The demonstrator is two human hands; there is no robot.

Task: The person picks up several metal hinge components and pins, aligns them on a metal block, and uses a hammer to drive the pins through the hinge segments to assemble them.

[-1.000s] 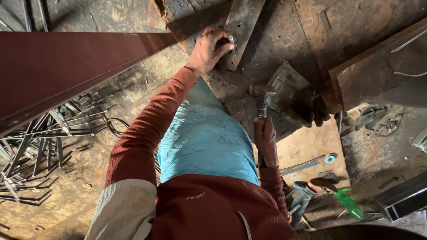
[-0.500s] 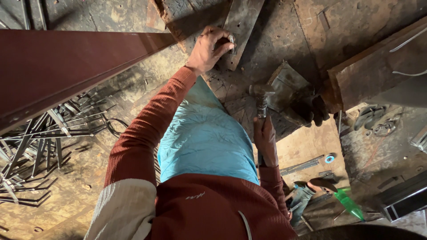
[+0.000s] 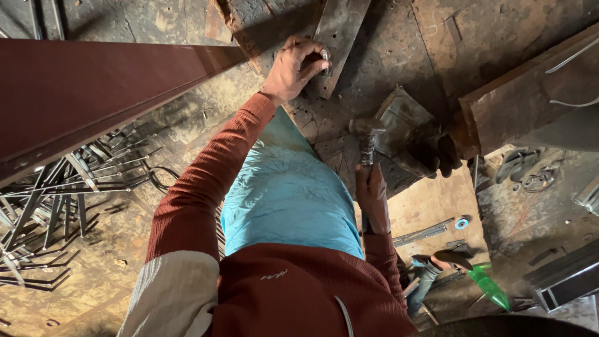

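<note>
Head view: almost no change against half second ago. Left hand (image 3: 293, 68) stays pressed on small metal piece (image 3: 326, 57) atop flat steel plate (image 3: 340, 37); fingers curled round it, position unchanged. Right hand (image 3: 372, 196) stays clamped on hammer (image 3: 365, 140) handle, head raised just ahead of that hand, same height as before. Judgement: work paused at aiming, no strike landed yet. Metal piece small, grey, shiny, mostly hidden under fingers. Plate dark, scaled, rust-edged. Below right hand: green bottle (image 3: 488, 286) on floor. Left of left arm: long red-brown beam (image 3: 93, 93).
</note>
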